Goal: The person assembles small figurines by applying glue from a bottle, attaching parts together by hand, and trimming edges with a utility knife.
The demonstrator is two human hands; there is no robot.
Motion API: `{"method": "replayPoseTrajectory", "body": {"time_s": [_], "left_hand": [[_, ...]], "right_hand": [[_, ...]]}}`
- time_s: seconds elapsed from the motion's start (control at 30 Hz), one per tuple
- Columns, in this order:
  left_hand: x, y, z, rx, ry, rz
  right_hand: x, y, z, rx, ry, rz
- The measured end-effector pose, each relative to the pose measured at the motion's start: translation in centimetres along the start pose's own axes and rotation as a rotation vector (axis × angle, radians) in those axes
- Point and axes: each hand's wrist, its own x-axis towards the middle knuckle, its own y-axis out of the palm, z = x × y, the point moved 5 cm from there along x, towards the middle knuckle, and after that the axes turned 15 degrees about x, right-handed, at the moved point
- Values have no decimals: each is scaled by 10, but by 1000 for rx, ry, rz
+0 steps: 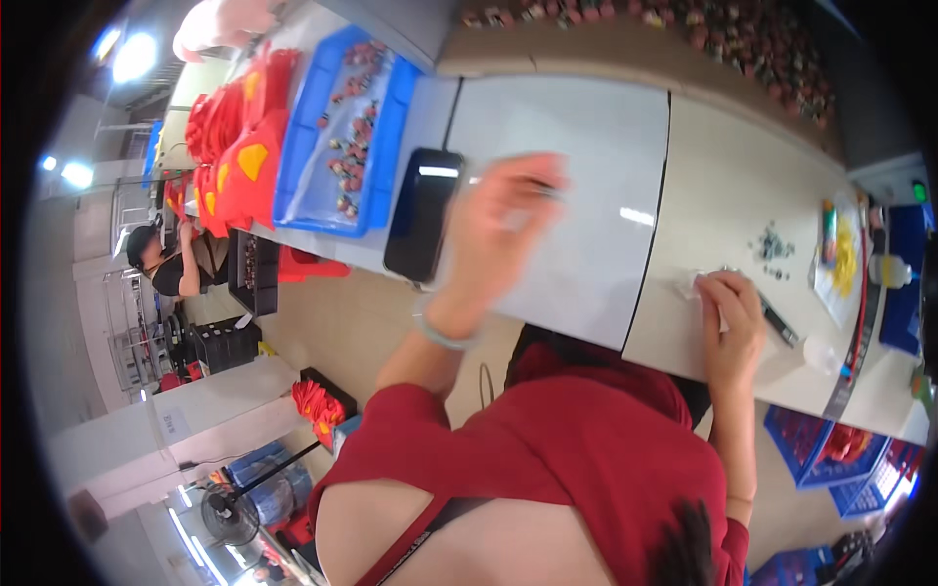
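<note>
My left hand [503, 220] is raised above the white table [586, 137] and blurred by motion; it seems to hold a thin pen-like thing [535, 184], though the blur hides the grip. A black phone [423, 213] lies on the table just left of that hand. My right hand [733, 313] rests on the beige table section, fingers curled around a small white object [694, 285]. A dark pen-like tool [779, 320] lies right beside this hand. A cluster of tiny dark parts [772, 244] sits farther right.
A blue tray [386, 137] of small red and dark pieces stands at the left, beside red fabric items [239, 146]. A yellow item [842, 256] and white bottle [894, 271] sit at the right edge. Another person [171, 264] sits far left. Blue crates [831, 449] stand on the floor.
</note>
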Motion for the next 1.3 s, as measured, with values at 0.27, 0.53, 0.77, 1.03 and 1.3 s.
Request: {"method": "replayPoseTrajectory", "body": {"time_s": [0.27,0.53,0.77,1.03,1.3], "left_hand": [[27,-192,62,825,-350,-400],[163,-6,-18,829,356,-228],[321,142,33,1275,242,-233],[287,124,12,320,66,66],[40,109,-52,-393,-17,662]], "right_hand": [[-17,0,-1,136,33,41],[-21,-9,-15,282,93,-1],[-14,-9,-14,323,97,-6],[-23,-11,-12,366,110,33],[-31,-15,-17,338,106,-124]]}}
